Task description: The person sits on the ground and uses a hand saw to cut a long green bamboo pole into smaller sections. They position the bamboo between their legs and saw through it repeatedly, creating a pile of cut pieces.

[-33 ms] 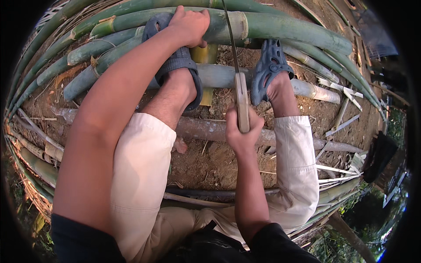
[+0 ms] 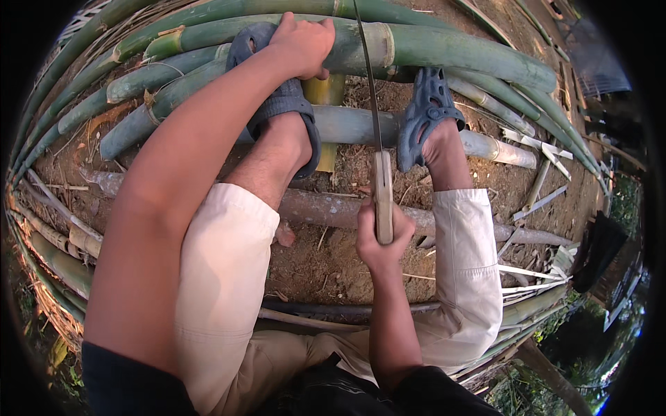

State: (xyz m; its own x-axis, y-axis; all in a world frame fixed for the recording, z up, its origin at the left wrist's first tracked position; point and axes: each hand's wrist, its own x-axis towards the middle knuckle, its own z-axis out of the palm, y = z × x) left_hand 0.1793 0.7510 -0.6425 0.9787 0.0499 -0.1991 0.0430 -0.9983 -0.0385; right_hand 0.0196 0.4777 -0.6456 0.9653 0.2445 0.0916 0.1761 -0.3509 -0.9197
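My right hand (image 2: 385, 236) is wrapped round the pale wooden handle of a handsaw (image 2: 383, 197). Its thin, dark blade runs away from me and crosses a thick green bamboo pole (image 2: 465, 52) just left of a pale joint ring. I cannot see how deep the blade sits. Left of the blade, my left hand (image 2: 303, 47) grips the same pole, its thumb over the near side; the fingers beyond the pole are partly hidden. My left foot, in a dark clog (image 2: 284, 104), is beside that hand, and my right clog (image 2: 427, 118) is under the pole's right part.
Several more green bamboo poles (image 2: 139, 83) lie at the back left. A grey-green pole (image 2: 354, 125) and a brownish pole (image 2: 319, 206) cross the dirt beneath my legs. Split pale strips (image 2: 541, 204) are scattered at the right, near a dark cloth-like thing (image 2: 602, 249).
My right hand has drawn the saw toward me, so its handle is now nearer my body. My left hand still holds the bamboo pole in about the same place.
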